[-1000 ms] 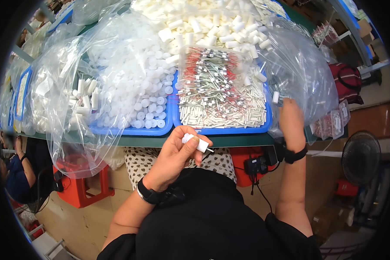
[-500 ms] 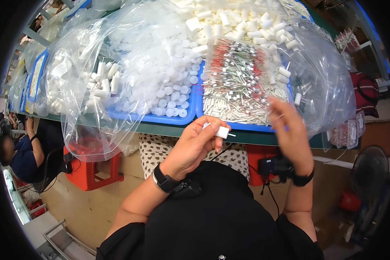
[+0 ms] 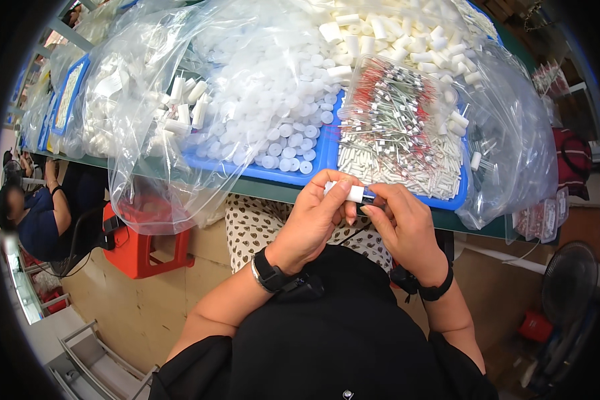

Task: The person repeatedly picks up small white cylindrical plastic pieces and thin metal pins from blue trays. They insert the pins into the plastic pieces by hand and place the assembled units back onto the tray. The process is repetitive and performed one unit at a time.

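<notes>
Over the near table edge, my left hand (image 3: pixel 313 220) is closed around a short white cylinder (image 3: pixel 355 194), its thumb on top. My right hand (image 3: pixel 410 223) has thumb and forefinger pinched at the cylinder's right end, where something small and dark shows between the fingertips; I cannot make out its kind. Just beyond lies a blue tray (image 3: pixel 463 193) of small white tubes (image 3: pixel 407 173). On those tubes rests a clear container of thin metal pins with white heads (image 3: pixel 397 110) and red bits. Left of it, another blue tray (image 3: pixel 325 148) holds translucent discs (image 3: pixel 273 143).
Thicker white cylinders (image 3: pixel 393 37) are heaped at the back. Clear plastic bags (image 3: pixel 147 127) spread over the left side and hang past the table edge (image 3: pixel 260 188). A red stool (image 3: pixel 140 247), a fan (image 3: pixel 570 277) and another person (image 3: pixel 43 213) are beside the table.
My right hand has come from above the tray of small tubes to the cylinder's right end. My left hand keeps its hold. The whole view has shifted slightly.
</notes>
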Demonstrator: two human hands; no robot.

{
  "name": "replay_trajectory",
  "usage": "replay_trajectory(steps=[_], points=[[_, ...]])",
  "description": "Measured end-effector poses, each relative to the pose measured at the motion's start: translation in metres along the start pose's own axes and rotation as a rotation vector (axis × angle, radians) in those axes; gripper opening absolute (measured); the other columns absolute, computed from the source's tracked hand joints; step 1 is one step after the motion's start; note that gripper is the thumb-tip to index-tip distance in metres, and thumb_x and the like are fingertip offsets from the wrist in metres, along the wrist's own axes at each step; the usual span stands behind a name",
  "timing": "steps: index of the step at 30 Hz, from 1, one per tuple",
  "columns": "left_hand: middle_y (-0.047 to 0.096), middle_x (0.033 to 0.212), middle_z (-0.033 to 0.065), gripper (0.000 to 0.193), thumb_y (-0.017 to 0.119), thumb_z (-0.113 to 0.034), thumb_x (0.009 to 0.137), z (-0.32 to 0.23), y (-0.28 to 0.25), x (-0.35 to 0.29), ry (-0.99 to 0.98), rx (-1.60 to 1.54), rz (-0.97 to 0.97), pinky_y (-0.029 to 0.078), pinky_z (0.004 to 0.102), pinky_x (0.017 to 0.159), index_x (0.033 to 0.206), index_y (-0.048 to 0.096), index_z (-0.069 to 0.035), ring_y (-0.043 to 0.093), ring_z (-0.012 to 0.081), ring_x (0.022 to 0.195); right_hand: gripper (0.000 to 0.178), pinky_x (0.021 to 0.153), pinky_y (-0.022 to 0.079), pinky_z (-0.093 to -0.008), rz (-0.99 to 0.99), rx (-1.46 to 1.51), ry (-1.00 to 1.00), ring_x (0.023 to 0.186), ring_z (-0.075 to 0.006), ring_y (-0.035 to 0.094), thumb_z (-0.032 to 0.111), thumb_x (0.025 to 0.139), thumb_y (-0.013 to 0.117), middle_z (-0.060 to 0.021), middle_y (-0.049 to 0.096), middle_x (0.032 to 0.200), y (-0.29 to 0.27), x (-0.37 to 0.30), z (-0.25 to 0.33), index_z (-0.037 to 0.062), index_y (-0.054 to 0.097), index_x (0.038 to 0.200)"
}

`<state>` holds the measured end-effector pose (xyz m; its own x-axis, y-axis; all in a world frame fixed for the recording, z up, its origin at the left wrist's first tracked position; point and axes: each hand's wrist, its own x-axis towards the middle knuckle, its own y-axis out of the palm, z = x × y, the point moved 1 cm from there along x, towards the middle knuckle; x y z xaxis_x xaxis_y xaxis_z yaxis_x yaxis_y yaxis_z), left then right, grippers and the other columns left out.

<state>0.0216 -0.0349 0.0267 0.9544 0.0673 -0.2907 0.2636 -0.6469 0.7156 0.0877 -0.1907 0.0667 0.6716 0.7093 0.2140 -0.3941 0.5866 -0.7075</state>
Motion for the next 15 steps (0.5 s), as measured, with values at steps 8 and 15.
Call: replay_trajectory(steps=[8, 15], points=[[0.056, 0.091, 0.001, 0.017, 0.055, -0.016, 0.101, 0.007, -0.001, -0.005, 0.133, 0.291, -0.031, 0.046, 0.0208, 0.07, 0.113, 0.051, -0.004, 0.053, 0.0057, 0.078, 0.025, 0.064, 0.051, -0.0365, -0.059, 0.26, 0.145, 0.078, -0.029, 0.065, 0.005, 0.088, 0.068, -0.0151, 0.063, 0.091, 0.018, -0.003, -0.004, -0.0006, 0.057, 0.109], [0.042, 0.145, 0.0089, 0.052, 0.061, -0.008, 0.092, 0.014, 0.0, -0.005, 0.198, 0.455, 0.292, 0.039, 0.034, 0.106, 0.141, 0.042, -0.005, 0.046, 0.0202, 0.129, 0.023, 0.066, 0.051, -0.0399, 0.077, 0.207, -0.14, 0.078, -0.0353, 0.065, -0.002, 0.085, 0.064, -0.0168, 0.064, 0.089, 0.02, -0.005, -0.01, -0.0005, 0.055, 0.106]])
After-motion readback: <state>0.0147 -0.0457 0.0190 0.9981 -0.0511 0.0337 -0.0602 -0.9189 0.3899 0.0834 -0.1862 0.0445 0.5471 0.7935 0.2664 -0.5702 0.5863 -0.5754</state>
